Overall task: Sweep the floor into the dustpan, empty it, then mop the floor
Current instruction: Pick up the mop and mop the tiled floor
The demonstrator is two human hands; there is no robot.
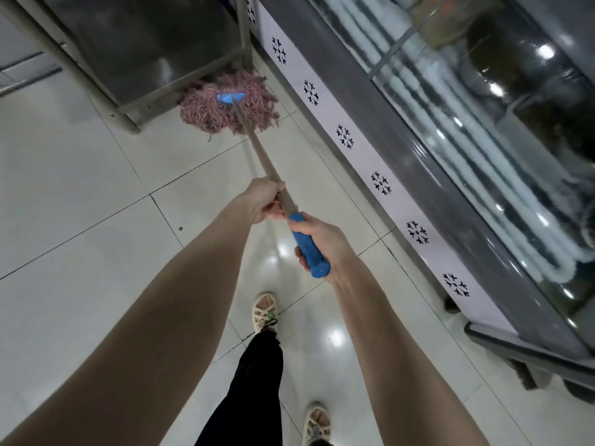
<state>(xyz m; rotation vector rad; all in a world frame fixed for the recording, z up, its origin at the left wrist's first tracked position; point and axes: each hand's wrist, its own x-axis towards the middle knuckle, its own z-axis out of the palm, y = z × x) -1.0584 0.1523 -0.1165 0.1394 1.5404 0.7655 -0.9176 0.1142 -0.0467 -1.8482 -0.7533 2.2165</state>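
A mop with a pink string head (pixel 225 107) and a blue clamp lies on the pale tiled floor (pixel 80 194), its strings pushed against the foot of a metal rack. Its tan pole (pixel 257 149) runs back toward me. My left hand (pixel 262 201) grips the pole higher up. My right hand (pixel 317 241) grips the blue end grip (pixel 309 249) just behind it. No dustpan or broom is in view.
A metal rack (pixel 128 59) with slanted legs stands at the upper left. A glass-fronted freezer (pixel 450 140) with a snowflake-patterned base strip runs along the right. My feet in sandals (pixel 264 310) stand on glossy tiles below.
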